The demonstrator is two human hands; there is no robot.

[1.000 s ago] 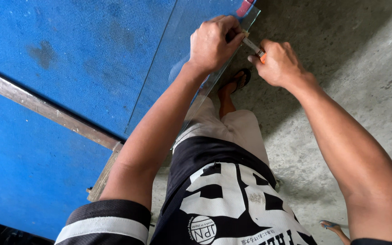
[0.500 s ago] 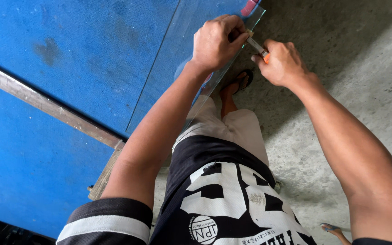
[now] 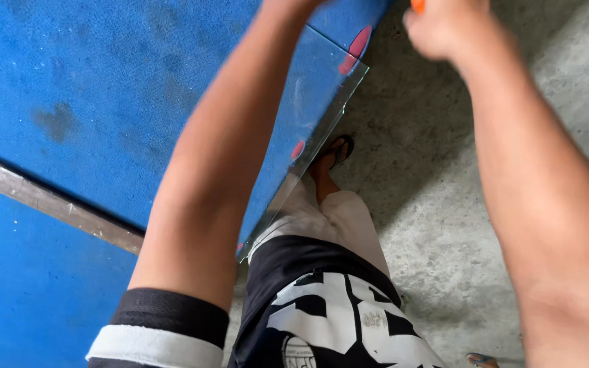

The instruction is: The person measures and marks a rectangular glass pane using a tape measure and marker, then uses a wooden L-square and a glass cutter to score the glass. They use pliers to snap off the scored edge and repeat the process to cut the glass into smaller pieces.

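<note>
Head view: glass sheet lies on the blue bench, its edge overhanging the concrete floor. Right hand clenched around an orange-handled tool just past the sheet's far corner. Left hand out of frame, forearm crossing the sheet. Sandalled foot under the overhang.

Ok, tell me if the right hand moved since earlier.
Yes: the right hand moved away from the body, level with the far corner of the glass sheet.

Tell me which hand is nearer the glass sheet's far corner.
Right. The right hand is just right of the glass sheet corner; the left hand is out of view, only its forearm crossing the sheet.
</note>
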